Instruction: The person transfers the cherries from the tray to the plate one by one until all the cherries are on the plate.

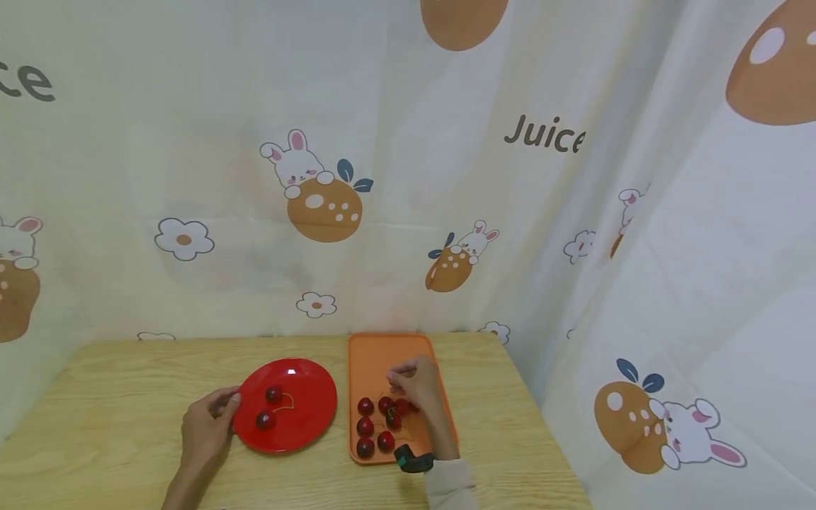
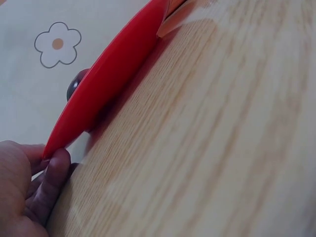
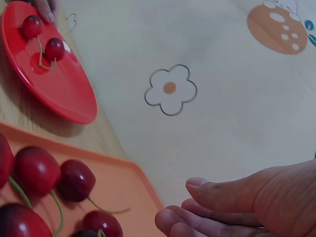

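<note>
Head view: one counter (image 1: pixel 159 368), wood-grained, standing before a pale curtain (image 1: pixel 223 142) printed with rabbits, flowers and the word "Juice". One red plate (image 1: pixel 312 411), round, on the counter left of centre, bearing a cherry pair (image 1: pixel 264 420), the greenish stems meeting between the two fruits. One left hand (image 1: pixel 207 428), at the plate's left rim, thumb and fingers gripping it. One orange tray (image 1: pixel 382 361), rectangular, to the right of the plate and apart from it, with at least seven loose cherries (image 1: pixel 365 426), dark red, gathered in its nearer half; the far half is bare. One right hand (image 1: pixel 417 386), over the tray just beyond the fruit, fingers loosely bent; a black wristband (image 1: pixel 414 460) and a pale sleeve (image 1: pixel 449 485) on that arm. Left wrist view: plate seen from the side, its rim held between thumb and fingers of the left hand; a cherry shows partly past the upper edge. Right wrist view: cherry pair on the plate, tray with several stemmed cherries at lower left; right hand at lower right, a narrow gap between thumb and fingers, nothing visible in it.
</note>
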Tool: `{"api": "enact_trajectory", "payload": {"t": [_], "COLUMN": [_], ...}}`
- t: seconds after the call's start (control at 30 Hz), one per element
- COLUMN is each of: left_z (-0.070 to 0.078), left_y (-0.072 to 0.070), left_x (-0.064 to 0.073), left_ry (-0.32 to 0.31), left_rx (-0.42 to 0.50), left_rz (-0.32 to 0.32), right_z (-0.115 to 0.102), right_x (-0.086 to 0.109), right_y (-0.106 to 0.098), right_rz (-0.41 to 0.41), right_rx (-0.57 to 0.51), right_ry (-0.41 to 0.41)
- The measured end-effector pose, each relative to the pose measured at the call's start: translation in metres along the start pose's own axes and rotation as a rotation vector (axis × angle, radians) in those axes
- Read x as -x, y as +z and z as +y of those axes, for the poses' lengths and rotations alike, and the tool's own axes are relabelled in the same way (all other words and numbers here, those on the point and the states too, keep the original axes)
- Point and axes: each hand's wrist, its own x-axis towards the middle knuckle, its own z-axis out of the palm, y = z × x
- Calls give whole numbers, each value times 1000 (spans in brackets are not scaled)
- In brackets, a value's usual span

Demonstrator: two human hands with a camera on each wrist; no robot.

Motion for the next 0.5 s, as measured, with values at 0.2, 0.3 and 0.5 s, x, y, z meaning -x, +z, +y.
{"api": "enact_trajectory", "payload": {"t": [0.2, 0.3, 0.5], "left_z": [-3, -3, -4], "left_y": [1, 1, 0], "left_x": [-3, -6, -10], "left_ry": [24, 36, 29], "left_rx": [-27, -24, -20], "left_rz": [7, 8, -4], "right_z": [5, 9, 18], "right_x": [4, 5, 9], "right_y": [-12, -17, -25], "right_rz": [21, 39, 76], "right_rx": [16, 10, -1], "right_ry": [1, 0, 20]}}
